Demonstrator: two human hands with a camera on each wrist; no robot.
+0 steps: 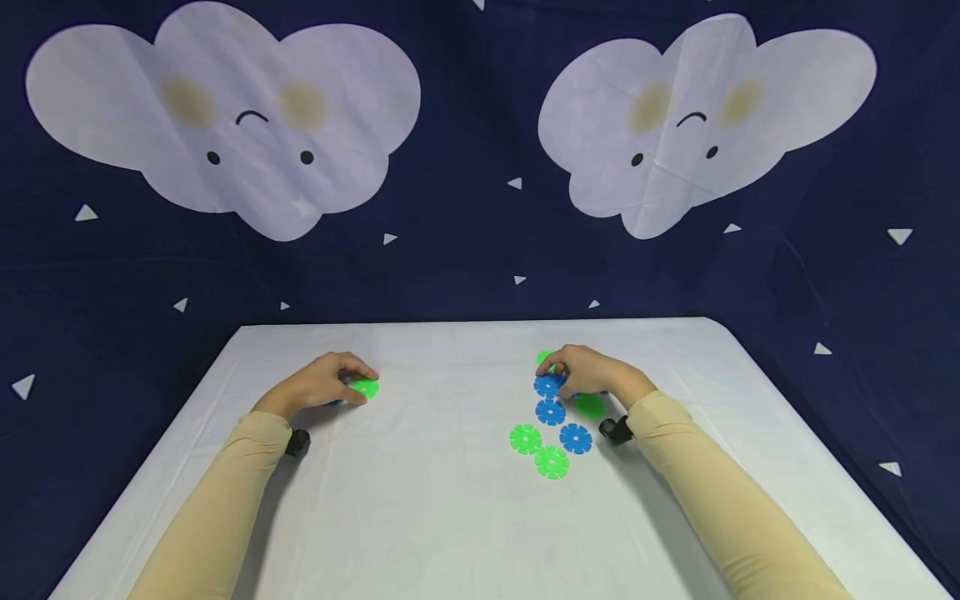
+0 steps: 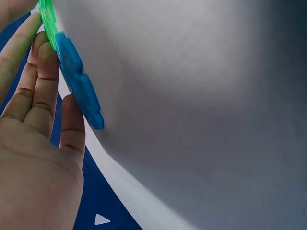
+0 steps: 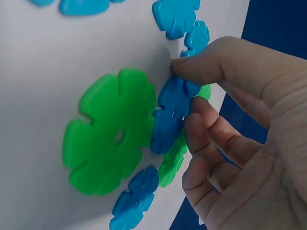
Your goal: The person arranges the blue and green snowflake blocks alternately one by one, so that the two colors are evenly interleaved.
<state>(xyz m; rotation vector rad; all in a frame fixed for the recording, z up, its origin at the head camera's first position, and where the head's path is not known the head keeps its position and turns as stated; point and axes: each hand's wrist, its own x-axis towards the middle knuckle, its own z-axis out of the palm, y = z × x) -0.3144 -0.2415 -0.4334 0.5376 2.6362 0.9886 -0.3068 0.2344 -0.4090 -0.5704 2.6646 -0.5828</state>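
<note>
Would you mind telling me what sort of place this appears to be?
Probably an indoor play or filming corner: there is a white table holding green and blue discs, before a dark blue backdrop printed with clouds.

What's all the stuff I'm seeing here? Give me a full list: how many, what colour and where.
backdrop: one, dark blue, behind the table
printed clouds: two, whitish, on the backdrop
triangles: several, white, scattered across the backdrop
table: one, white, under the discs
green disc: one, green, between the left hand's thumb and forefinger
blue disc: one, blue, beside that green disc
green discs: at least four, green, right part of the table
blue discs: at least four, blue, same cluster, some partly hidden
wrist devices: two, black, one at each wrist
sleeves: two, pale yellow, on both arms
hands: two, bare, left at the green disc, right hand at the cluster
</note>
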